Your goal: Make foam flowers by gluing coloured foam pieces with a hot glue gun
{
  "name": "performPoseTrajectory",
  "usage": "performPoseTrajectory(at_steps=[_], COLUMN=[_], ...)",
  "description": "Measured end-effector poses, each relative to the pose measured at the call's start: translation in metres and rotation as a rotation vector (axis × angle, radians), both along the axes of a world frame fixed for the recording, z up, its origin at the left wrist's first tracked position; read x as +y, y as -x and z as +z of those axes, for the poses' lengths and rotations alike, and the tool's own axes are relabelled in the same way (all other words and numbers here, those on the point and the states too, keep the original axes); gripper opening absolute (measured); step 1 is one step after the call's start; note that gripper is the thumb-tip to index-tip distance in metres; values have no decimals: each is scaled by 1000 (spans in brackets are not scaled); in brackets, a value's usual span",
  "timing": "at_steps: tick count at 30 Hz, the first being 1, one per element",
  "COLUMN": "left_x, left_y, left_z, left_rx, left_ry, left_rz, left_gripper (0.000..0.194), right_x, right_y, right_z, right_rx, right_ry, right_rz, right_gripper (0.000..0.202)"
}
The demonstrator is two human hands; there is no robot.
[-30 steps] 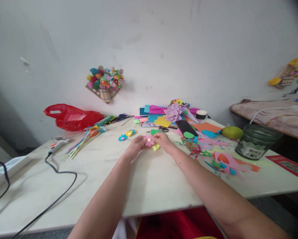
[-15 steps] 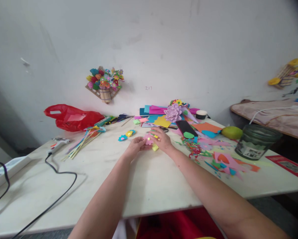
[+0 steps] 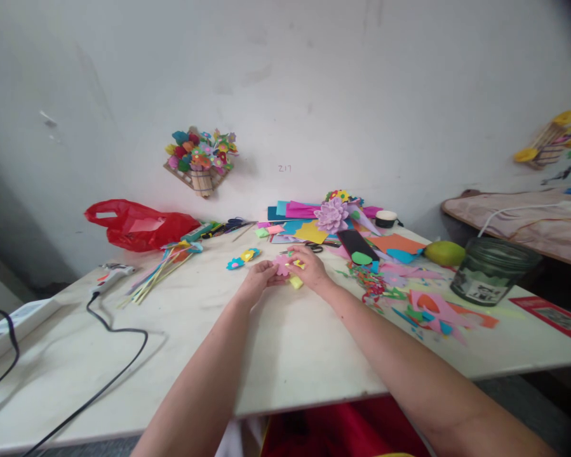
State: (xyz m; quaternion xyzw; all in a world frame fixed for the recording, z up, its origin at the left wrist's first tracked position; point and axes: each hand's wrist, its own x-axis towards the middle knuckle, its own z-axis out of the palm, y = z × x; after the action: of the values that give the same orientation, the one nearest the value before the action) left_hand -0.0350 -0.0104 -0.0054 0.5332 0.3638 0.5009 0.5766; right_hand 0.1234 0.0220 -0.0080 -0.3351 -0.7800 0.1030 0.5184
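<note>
My left hand (image 3: 258,279) pinches the left edge of a pink foam flower (image 3: 281,264) just above the table. My right hand (image 3: 312,270) is curled at the flower's right side, thumb and fingertips bent together at its middle. Bits of yellow show between those fingers; what they pinch is too small to make out. Under the right hand lies a pale yellow piece (image 3: 295,282). Left of the hands rest a blue flower (image 3: 235,263) with a pink centre and a yellow flower (image 3: 250,254). Behind the right hand is a pair of scissors (image 3: 314,247).
A glue gun (image 3: 114,277) with its cord lies left, near a power strip (image 3: 21,327), thin sticks (image 3: 159,279) and a red bag (image 3: 140,225). Coloured scraps (image 3: 432,308), a dark phone-like slab (image 3: 356,246) and a glass jar (image 3: 492,273) occupy the right side.
My right fingertips have shifted slightly left, onto the middle of the pink flower, and now largely cover its yellow centre. A small green bit shows by the right fingers. My left hand stays put.
</note>
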Motion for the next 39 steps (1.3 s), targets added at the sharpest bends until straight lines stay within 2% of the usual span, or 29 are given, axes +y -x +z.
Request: performPoseTrajectory(at_steps=[6, 12, 18, 22, 27, 30, 35, 37, 39], left_x=[1, 9, 13, 16, 20, 19, 16, 15, 13], left_y=[5, 16, 24, 25, 24, 25, 34, 41, 49], left_z=[8, 2, -5, -10, -10, -10, -10, -5, 4], left_rx=[77, 302, 543, 649, 757, 740, 539, 499, 500], left_ry=[77, 78, 15, -7, 9, 18, -2, -10, 28], left_rz=[183, 339, 450, 544, 661, 740, 799, 838, 931], left_gripper=[18, 22, 29, 30, 19, 15, 15, 13, 11], right_x=[12, 22, 14, 12, 16, 17, 20, 22, 24], right_y=[-11, -19, -23, -25, -24, -23, -24, -24, -24], right_z=[0, -7, -2, -2, -5, -6, -9, -12, -15], right_rx=[15, -251, -458, -495, -421, -377, -311, -292, -279], right_ry=[0, -13, -43, -42, -2, 19, -7, -43, -81], right_rz=[-78, -98, -125, -123, -123, -132, -129, -136, -149], right_gripper=[6, 7, 14, 16, 14, 14, 15, 15, 16])
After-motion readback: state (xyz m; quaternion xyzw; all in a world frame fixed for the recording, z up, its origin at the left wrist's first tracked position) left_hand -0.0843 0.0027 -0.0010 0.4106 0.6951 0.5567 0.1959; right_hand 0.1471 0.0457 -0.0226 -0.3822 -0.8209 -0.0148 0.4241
